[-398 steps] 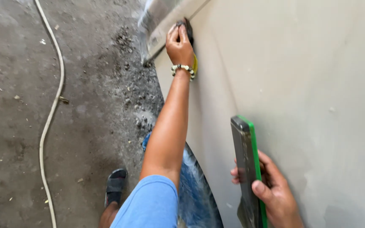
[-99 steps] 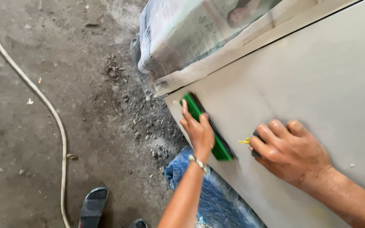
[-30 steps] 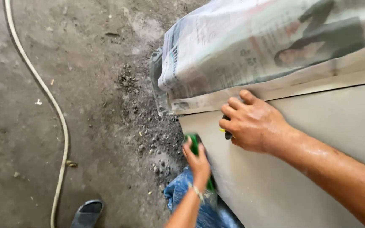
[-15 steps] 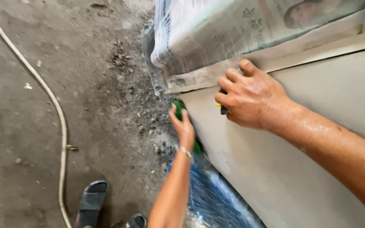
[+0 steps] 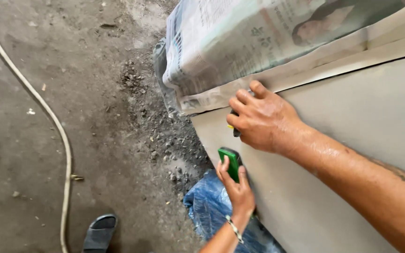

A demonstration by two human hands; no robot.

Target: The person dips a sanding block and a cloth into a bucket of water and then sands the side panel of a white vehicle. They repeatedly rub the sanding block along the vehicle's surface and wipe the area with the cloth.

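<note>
Two hands on the grey panel [image 5: 352,107], centre of the frame. Left hand [image 5: 236,187], lower centre, wrapped around a green block [image 5: 230,161], fingers curled over its top end, block laid flat on the panel near its left edge. Right hand [image 5: 258,119], just above, palm down and fingers bunched over a small dark and yellow piece [image 5: 234,130]; cannot tell what kind. Newspaper [image 5: 240,42] taped along the upper centre, a pale strip of tape [image 5: 333,56] marking the border. Blue plastic sheet [image 5: 207,211] bunched below the left hand, a sandal [image 5: 98,232] at the bottom left, a pale hose [image 5: 48,117] curving down the left side over the dirty floor.

Probably best done so: hold the block flat, never tipped onto a corner. Press evenly and lightly. Stop short of the tape line to avoid tearing the paper. Feel the surface with the upper fingers. Mind the panel's left edge, likely the easiest spot to overwork.
</note>
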